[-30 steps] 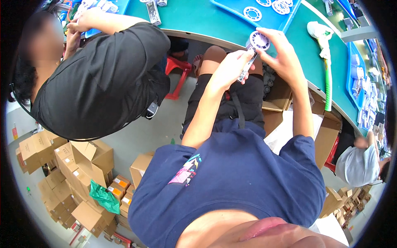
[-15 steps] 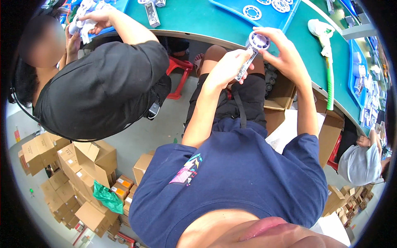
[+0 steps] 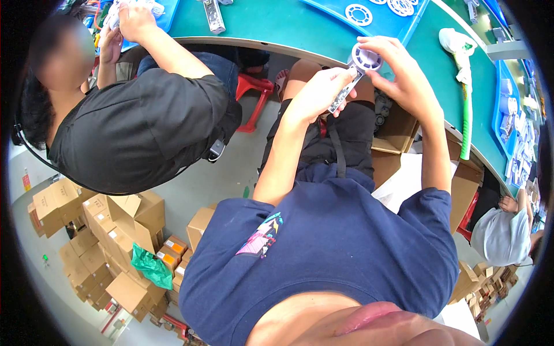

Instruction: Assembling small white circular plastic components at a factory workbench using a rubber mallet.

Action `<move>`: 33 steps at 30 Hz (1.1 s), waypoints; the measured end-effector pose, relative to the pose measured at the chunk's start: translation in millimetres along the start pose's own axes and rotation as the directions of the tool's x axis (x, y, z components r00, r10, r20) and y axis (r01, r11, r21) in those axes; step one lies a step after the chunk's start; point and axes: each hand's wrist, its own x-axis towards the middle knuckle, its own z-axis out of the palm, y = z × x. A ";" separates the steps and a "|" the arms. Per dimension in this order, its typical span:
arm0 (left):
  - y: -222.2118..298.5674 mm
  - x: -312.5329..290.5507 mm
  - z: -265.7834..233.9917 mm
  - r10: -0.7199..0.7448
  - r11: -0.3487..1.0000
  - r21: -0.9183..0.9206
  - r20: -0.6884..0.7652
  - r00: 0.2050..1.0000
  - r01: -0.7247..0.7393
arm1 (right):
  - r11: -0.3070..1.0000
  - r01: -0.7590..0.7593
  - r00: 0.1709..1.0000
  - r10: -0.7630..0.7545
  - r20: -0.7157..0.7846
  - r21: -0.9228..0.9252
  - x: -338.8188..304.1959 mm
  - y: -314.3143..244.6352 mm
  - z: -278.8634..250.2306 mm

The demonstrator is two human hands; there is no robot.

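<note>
A white handheld fan housing (image 3: 367, 59) is held over my lap, close to the table's near edge. Its round, spoked head points up and away. The narrow handle slants down toward me, with its silvery, dark-flecked inner parts exposed. My left hand (image 3: 319, 95) is closed around this handle, thumb on top near the neck. Around the round head curls my right hand (image 3: 404, 75), fingertips at the far rim and thumb at the near side. Beyond them, a blue tray (image 3: 385, 29) on the table carries several flat white rings (image 3: 359, 15).
A wrapped white object with a green handle (image 3: 466, 115) lies right on the green table (image 3: 277, 23). Farther right is another blue tray (image 3: 497, 118) of parts. At left a co-worker in black (image 3: 144, 127) handles white parts. Cardboard boxes (image 3: 124, 230) stand behind; an open carton (image 3: 398, 135) sits below the table.
My hands keep their hold on the fan housing, almost unmoved. The view has shifted slightly. The co-worker at left has raised and drawn together their hands over the white parts.
</note>
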 end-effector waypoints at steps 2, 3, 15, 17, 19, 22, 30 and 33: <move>0.8 -0.7 -0.6 0.003 1.000 0.000 0.010 1.000 -0.003 | 0.997 -0.043 0.999 0.042 0.016 0.060 -0.7 1.0 -0.3; 1.5 -1.6 0.1 -0.002 1.000 0.001 0.001 1.000 0.002 | 0.996 -0.068 0.998 0.067 0.016 0.053 -1.4 1.4 0.4; 8.9 10.4 3.3 -0.047 0.993 0.107 -0.021 0.999 0.049 | 0.941 -0.167 0.981 0.190 -0.049 0.294 -14.9 2.3 12.7; 10.4 10.3 1.4 -0.063 0.988 0.138 -0.014 0.998 0.064 | 0.967 -0.099 0.979 0.138 -0.153 0.235 -15.7 0.4 10.4; 9.9 7.9 -1.0 -0.069 0.985 0.153 -0.059 0.996 0.078 | 1.000 -0.015 0.941 0.015 -0.338 0.002 -15.5 -4.7 -8.5; 7.9 7.2 5.8 -0.055 0.990 0.130 -0.042 0.998 0.060 | 0.912 -0.400 0.656 0.217 -0.723 -0.089 -55.8 50.9 -51.8; 0.6 8.3 2.6 -0.019 0.994 0.103 -0.025 0.999 0.022 | 0.410 -0.832 0.551 0.537 -0.639 -0.373 -121.4 139.7 -67.4; 1.2 7.5 1.5 -0.003 0.995 0.101 -0.011 1.000 0.005 | 0.625 -0.779 0.541 0.626 -0.562 -0.054 -113.6 111.4 -63.7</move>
